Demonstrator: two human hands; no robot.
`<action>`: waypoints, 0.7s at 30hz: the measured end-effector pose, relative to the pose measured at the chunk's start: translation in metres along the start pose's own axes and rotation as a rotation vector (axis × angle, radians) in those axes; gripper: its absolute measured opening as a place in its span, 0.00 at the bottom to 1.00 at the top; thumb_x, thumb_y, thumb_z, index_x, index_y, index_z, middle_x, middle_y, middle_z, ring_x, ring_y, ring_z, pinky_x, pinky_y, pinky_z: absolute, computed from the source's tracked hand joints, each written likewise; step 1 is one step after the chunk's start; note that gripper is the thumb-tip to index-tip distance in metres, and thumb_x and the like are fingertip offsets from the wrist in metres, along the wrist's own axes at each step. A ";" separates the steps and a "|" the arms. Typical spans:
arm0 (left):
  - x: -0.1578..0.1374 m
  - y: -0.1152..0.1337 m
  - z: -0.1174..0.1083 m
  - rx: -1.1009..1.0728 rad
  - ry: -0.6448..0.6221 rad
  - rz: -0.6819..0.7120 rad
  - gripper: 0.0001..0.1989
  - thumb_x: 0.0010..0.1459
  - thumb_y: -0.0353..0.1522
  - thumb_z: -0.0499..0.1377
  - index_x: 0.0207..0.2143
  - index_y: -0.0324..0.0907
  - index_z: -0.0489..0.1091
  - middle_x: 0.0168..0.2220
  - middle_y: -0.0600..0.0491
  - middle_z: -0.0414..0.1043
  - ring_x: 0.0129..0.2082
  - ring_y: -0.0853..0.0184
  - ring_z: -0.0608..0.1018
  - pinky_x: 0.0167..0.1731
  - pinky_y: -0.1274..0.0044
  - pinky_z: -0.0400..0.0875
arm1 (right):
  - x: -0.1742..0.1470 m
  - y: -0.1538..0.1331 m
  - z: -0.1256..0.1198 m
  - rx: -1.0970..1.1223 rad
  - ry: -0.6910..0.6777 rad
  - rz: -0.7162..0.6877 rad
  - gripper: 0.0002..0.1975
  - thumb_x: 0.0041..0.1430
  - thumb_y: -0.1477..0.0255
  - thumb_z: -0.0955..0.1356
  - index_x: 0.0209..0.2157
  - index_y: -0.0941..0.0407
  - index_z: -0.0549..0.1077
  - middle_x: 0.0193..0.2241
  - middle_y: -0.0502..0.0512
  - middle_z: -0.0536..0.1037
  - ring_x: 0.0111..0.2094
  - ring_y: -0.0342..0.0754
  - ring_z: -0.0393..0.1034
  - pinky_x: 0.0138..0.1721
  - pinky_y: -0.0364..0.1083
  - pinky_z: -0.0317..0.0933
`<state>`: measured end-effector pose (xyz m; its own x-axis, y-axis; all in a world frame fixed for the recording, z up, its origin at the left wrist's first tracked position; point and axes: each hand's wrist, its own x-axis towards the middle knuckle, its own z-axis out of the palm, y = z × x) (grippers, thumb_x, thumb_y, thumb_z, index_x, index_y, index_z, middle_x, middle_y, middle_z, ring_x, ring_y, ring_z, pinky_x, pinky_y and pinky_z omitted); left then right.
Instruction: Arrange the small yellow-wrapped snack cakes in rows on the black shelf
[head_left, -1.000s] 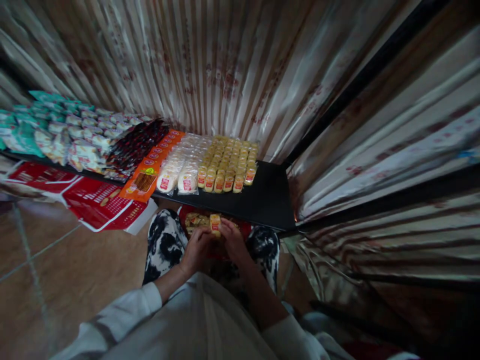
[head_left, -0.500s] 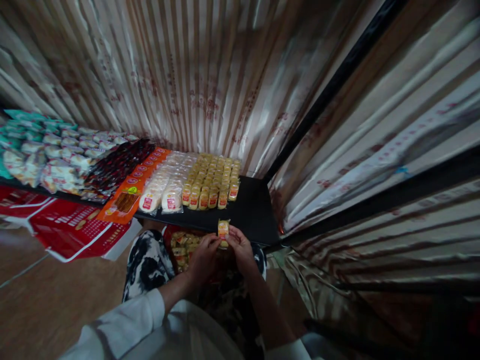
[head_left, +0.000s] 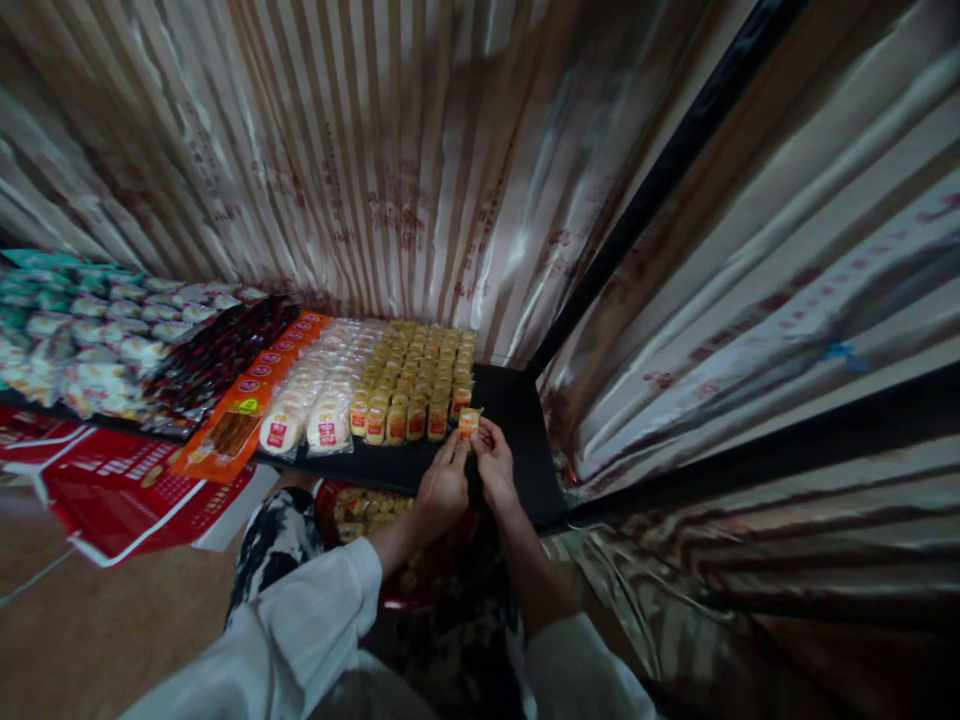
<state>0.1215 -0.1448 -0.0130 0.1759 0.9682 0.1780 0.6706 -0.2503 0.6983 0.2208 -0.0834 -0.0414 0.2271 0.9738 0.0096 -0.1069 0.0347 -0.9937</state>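
A small yellow wrapped snack (head_left: 469, 421) with an orange-red label is pinched between my two hands. My left hand (head_left: 444, 490) grips its left side with closed fingers, and my right hand (head_left: 495, 465) closes on its right side. Both are over the front right part of the black shelf (head_left: 517, 430). Just beyond and to the left stand rows of matching yellow wrapped snacks (head_left: 409, 385), the nearest ones showing red labels. Below, at my lap, a red container holds more yellow wrapped snacks (head_left: 367, 510), partly hidden by my left arm.
Left along the shelf lie white round packaged pastries (head_left: 300, 400), an orange snack packet (head_left: 244, 410), dark red packets (head_left: 217, 355) and white-and-green bags (head_left: 97, 320). A red printed bag (head_left: 142, 490) hangs below. Striped sheeting (head_left: 360, 150) and a dark metal bar (head_left: 645, 220) bound the shelf.
Both hands have moved forward and slightly right with the wrapped snack, from above the lap to over the shelf beside the front of the rows. The camera view has shifted a little.
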 end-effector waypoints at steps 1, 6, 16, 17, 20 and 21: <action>0.004 0.000 0.001 -0.011 0.002 -0.008 0.31 0.51 0.23 0.46 0.60 0.33 0.52 0.62 0.41 0.51 0.62 0.60 0.55 0.61 0.67 0.53 | 0.005 0.002 0.002 -0.009 0.002 -0.014 0.19 0.43 0.67 0.68 0.40 0.55 0.70 0.36 0.55 0.75 0.38 0.47 0.70 0.44 0.49 0.64; 0.018 -0.002 0.006 -0.057 0.005 -0.030 0.32 0.50 0.23 0.45 0.61 0.31 0.50 0.63 0.41 0.49 0.63 0.62 0.52 0.62 0.68 0.51 | 0.023 0.014 0.010 -0.089 -0.007 -0.075 0.18 0.47 0.68 0.66 0.43 0.55 0.69 0.38 0.56 0.75 0.39 0.48 0.69 0.43 0.49 0.65; 0.026 -0.012 0.012 -0.054 0.026 -0.027 0.30 0.52 0.23 0.44 0.59 0.26 0.51 0.62 0.38 0.51 0.63 0.62 0.53 0.61 0.68 0.52 | 0.026 0.017 0.015 -0.243 -0.009 -0.131 0.21 0.49 0.66 0.65 0.46 0.55 0.69 0.43 0.58 0.70 0.42 0.48 0.68 0.43 0.47 0.65; 0.026 -0.013 0.013 -0.056 0.039 -0.007 0.30 0.52 0.22 0.44 0.59 0.27 0.51 0.62 0.38 0.51 0.63 0.62 0.53 0.61 0.68 0.52 | 0.025 0.015 0.015 -0.253 0.003 -0.128 0.22 0.49 0.66 0.65 0.47 0.56 0.68 0.44 0.59 0.70 0.42 0.48 0.67 0.43 0.47 0.65; 0.024 -0.017 0.014 -0.054 0.072 0.038 0.30 0.52 0.22 0.44 0.60 0.30 0.51 0.62 0.40 0.52 0.63 0.63 0.53 0.61 0.66 0.54 | 0.021 0.011 0.015 -0.343 0.068 -0.116 0.24 0.49 0.65 0.65 0.49 0.56 0.68 0.44 0.60 0.70 0.43 0.50 0.66 0.42 0.48 0.64; 0.024 -0.017 0.014 -0.050 0.072 0.042 0.30 0.53 0.22 0.43 0.60 0.30 0.50 0.62 0.40 0.52 0.63 0.63 0.53 0.61 0.66 0.54 | 0.020 0.010 0.016 -0.377 0.078 -0.110 0.24 0.49 0.65 0.65 0.49 0.56 0.67 0.44 0.60 0.70 0.42 0.50 0.66 0.42 0.48 0.64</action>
<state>0.1243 -0.1174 -0.0305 0.1497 0.9550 0.2562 0.6266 -0.2921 0.7225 0.2090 -0.0598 -0.0494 0.2915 0.9484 0.1245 0.2821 0.0391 -0.9586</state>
